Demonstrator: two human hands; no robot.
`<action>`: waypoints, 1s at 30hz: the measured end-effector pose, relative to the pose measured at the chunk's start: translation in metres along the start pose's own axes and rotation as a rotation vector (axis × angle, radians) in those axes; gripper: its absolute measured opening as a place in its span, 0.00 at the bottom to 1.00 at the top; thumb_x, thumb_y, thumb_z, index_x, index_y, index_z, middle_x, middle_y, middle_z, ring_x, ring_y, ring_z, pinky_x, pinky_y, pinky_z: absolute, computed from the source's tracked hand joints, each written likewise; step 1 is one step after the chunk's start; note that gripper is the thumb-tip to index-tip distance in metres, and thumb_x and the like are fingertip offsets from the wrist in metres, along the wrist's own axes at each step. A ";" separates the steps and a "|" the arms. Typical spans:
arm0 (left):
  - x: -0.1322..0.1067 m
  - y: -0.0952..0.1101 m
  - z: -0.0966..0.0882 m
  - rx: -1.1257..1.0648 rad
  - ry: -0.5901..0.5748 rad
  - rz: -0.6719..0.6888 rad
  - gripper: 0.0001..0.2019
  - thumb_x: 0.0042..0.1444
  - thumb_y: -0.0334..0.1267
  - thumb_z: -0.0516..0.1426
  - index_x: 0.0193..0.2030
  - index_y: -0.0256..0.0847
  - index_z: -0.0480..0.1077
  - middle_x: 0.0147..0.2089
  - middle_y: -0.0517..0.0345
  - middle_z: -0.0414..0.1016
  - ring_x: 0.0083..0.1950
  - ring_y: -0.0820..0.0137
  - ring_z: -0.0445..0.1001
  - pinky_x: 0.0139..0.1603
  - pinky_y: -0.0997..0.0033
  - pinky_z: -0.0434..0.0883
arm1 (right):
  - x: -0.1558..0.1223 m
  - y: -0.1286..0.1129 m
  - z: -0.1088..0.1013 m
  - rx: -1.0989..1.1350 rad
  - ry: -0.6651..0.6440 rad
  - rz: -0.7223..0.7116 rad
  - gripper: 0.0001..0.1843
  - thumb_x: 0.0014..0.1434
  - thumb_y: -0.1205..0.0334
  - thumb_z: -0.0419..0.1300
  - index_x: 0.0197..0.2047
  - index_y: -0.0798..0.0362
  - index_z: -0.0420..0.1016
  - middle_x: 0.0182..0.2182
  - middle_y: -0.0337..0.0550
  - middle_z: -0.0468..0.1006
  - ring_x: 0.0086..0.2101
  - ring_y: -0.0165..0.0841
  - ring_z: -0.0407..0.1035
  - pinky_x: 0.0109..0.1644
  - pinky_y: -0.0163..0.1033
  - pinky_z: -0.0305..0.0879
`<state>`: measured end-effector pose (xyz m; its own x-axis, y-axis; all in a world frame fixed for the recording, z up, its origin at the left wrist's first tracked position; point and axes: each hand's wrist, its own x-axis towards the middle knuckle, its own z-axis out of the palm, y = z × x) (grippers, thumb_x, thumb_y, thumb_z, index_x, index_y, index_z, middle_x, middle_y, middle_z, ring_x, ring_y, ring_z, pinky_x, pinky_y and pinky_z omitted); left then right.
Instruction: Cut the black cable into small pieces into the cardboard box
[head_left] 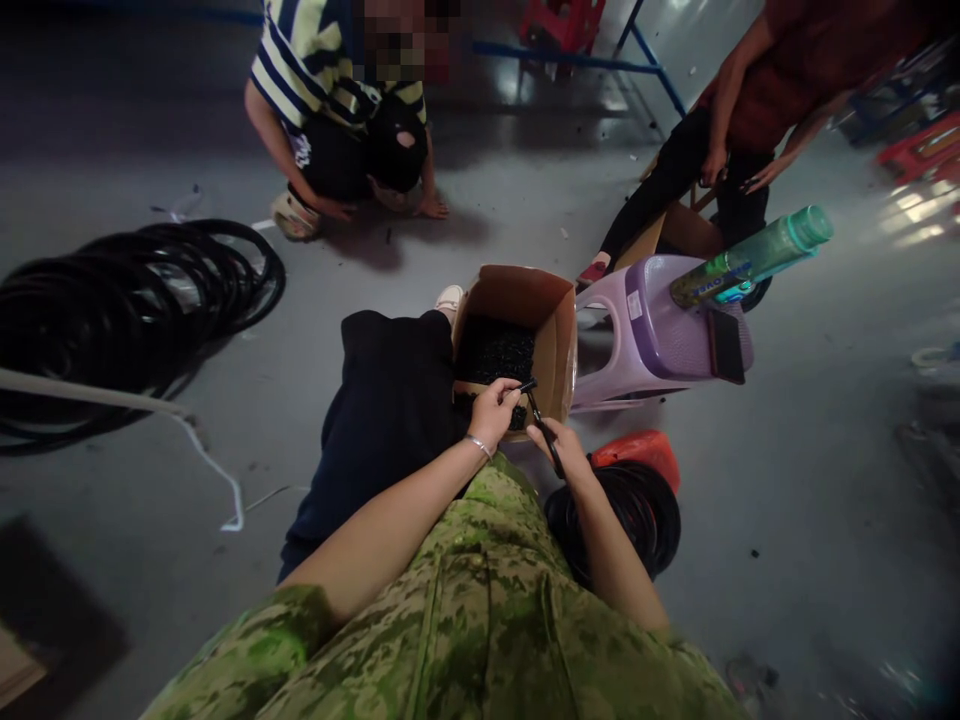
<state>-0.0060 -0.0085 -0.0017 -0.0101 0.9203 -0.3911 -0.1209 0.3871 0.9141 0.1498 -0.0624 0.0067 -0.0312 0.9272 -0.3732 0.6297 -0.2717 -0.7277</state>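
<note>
In the head view, your fingers cover much of the small black tube (528,385), and the black tool (552,452) is too dark to make out as scissors or pliers. The coil of black hose (135,300) on the floor runs off the left edge; your right forearm partly hides another coil (649,510) beside a red bag (654,458). A bottle (780,245) on the purple stool (667,345) has lettering too blurred to read, as is the stool's white label (635,304). Your left hand (495,412) is pinched on the tube, above the near end of the cardboard box (555,350), which holds black pieces (495,345). Your right hand (564,447) is closed around the tool, its tip at the tube; you cannot tell whether they touch.
</note>
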 end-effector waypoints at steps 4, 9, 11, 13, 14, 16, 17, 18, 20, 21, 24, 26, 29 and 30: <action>-0.001 0.000 0.000 -0.002 -0.007 -0.003 0.07 0.52 0.35 0.57 0.37 0.39 0.73 0.27 0.62 0.70 0.29 0.74 0.68 0.33 0.75 0.66 | 0.002 0.000 0.002 0.012 0.001 0.017 0.28 0.56 0.36 0.55 0.33 0.55 0.76 0.24 0.39 0.71 0.27 0.30 0.63 0.32 0.33 0.59; -0.002 0.005 0.001 0.005 -0.012 -0.037 0.06 0.52 0.34 0.57 0.36 0.39 0.73 0.27 0.62 0.71 0.30 0.74 0.69 0.35 0.75 0.67 | 0.003 0.002 0.002 0.036 0.004 0.029 0.29 0.56 0.35 0.54 0.30 0.55 0.74 0.23 0.39 0.69 0.27 0.30 0.62 0.31 0.33 0.58; -0.003 0.006 0.001 0.016 -0.020 -0.038 0.06 0.52 0.34 0.57 0.36 0.39 0.73 0.27 0.62 0.71 0.30 0.74 0.69 0.35 0.74 0.67 | 0.004 0.002 0.002 0.039 0.002 0.033 0.29 0.55 0.35 0.54 0.30 0.55 0.74 0.22 0.39 0.69 0.26 0.30 0.62 0.30 0.33 0.57; -0.003 0.005 0.000 0.026 -0.028 -0.032 0.06 0.52 0.35 0.57 0.36 0.39 0.73 0.27 0.62 0.71 0.30 0.73 0.70 0.35 0.74 0.67 | 0.006 0.001 0.002 0.037 -0.003 0.031 0.28 0.55 0.35 0.54 0.30 0.55 0.73 0.22 0.38 0.69 0.26 0.30 0.61 0.31 0.33 0.57; -0.003 0.005 0.000 0.033 -0.033 -0.027 0.06 0.52 0.35 0.57 0.36 0.40 0.73 0.27 0.62 0.71 0.30 0.73 0.70 0.35 0.74 0.67 | 0.007 0.001 0.002 0.035 -0.006 0.027 0.28 0.55 0.34 0.54 0.29 0.55 0.73 0.22 0.38 0.68 0.26 0.30 0.61 0.31 0.33 0.57; -0.003 0.003 -0.001 0.053 -0.039 0.001 0.05 0.52 0.35 0.58 0.36 0.40 0.73 0.27 0.62 0.72 0.31 0.73 0.70 0.36 0.74 0.67 | 0.009 0.000 0.002 0.041 -0.010 0.019 0.28 0.55 0.34 0.54 0.30 0.55 0.73 0.22 0.38 0.68 0.27 0.30 0.61 0.31 0.33 0.57; -0.003 0.002 -0.001 0.067 -0.040 0.021 0.05 0.52 0.34 0.58 0.36 0.40 0.73 0.28 0.62 0.72 0.32 0.73 0.71 0.37 0.74 0.67 | 0.009 -0.001 0.002 0.048 -0.012 0.018 0.28 0.55 0.35 0.54 0.31 0.55 0.73 0.23 0.38 0.69 0.27 0.30 0.61 0.32 0.33 0.57; -0.003 0.002 -0.001 0.083 -0.040 0.042 0.05 0.52 0.34 0.57 0.36 0.40 0.73 0.29 0.61 0.73 0.33 0.72 0.71 0.37 0.74 0.67 | 0.010 -0.001 0.002 0.059 -0.013 0.020 0.28 0.55 0.35 0.54 0.31 0.55 0.74 0.24 0.38 0.69 0.27 0.30 0.61 0.32 0.33 0.57; -0.003 0.000 -0.002 0.120 -0.038 0.076 0.05 0.53 0.33 0.57 0.36 0.40 0.74 0.30 0.60 0.74 0.34 0.72 0.72 0.38 0.73 0.67 | 0.010 -0.003 0.001 0.080 -0.017 0.023 0.28 0.55 0.36 0.54 0.32 0.55 0.74 0.25 0.39 0.70 0.28 0.30 0.62 0.33 0.33 0.58; -0.002 0.000 -0.002 0.137 -0.039 0.087 0.06 0.53 0.32 0.56 0.36 0.40 0.74 0.31 0.59 0.75 0.34 0.72 0.72 0.38 0.73 0.67 | 0.010 -0.004 0.001 0.086 -0.021 0.024 0.28 0.55 0.36 0.54 0.32 0.55 0.74 0.25 0.39 0.70 0.28 0.30 0.62 0.33 0.34 0.58; -0.002 -0.002 -0.002 0.183 -0.041 0.106 0.06 0.54 0.32 0.56 0.37 0.40 0.74 0.31 0.59 0.75 0.35 0.71 0.72 0.38 0.73 0.67 | 0.010 -0.007 -0.001 0.080 -0.039 0.023 0.27 0.56 0.36 0.54 0.32 0.55 0.74 0.24 0.39 0.71 0.28 0.31 0.63 0.32 0.34 0.59; -0.002 -0.002 -0.002 0.191 -0.034 0.109 0.06 0.54 0.32 0.56 0.37 0.40 0.74 0.32 0.59 0.75 0.35 0.70 0.72 0.38 0.73 0.67 | 0.010 -0.009 -0.002 0.075 -0.039 0.023 0.26 0.55 0.38 0.55 0.34 0.55 0.75 0.26 0.40 0.72 0.29 0.31 0.64 0.33 0.34 0.59; -0.001 -0.003 -0.002 0.179 -0.006 0.097 0.07 0.54 0.32 0.56 0.38 0.40 0.74 0.31 0.59 0.74 0.35 0.70 0.72 0.38 0.73 0.67 | 0.010 -0.010 -0.002 0.059 -0.031 0.020 0.26 0.55 0.39 0.56 0.37 0.55 0.76 0.28 0.40 0.74 0.30 0.31 0.65 0.34 0.34 0.60; -0.001 -0.003 -0.002 0.176 0.002 0.094 0.07 0.54 0.32 0.56 0.39 0.40 0.74 0.31 0.59 0.74 0.35 0.70 0.72 0.38 0.73 0.67 | 0.010 -0.010 -0.002 0.052 -0.028 0.021 0.25 0.55 0.39 0.56 0.37 0.55 0.76 0.28 0.40 0.74 0.29 0.31 0.65 0.34 0.34 0.60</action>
<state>-0.0080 -0.0109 -0.0038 -0.0152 0.9527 -0.3034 0.0562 0.3038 0.9511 0.1451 -0.0499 0.0114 -0.0401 0.9137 -0.4043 0.5895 -0.3051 -0.7479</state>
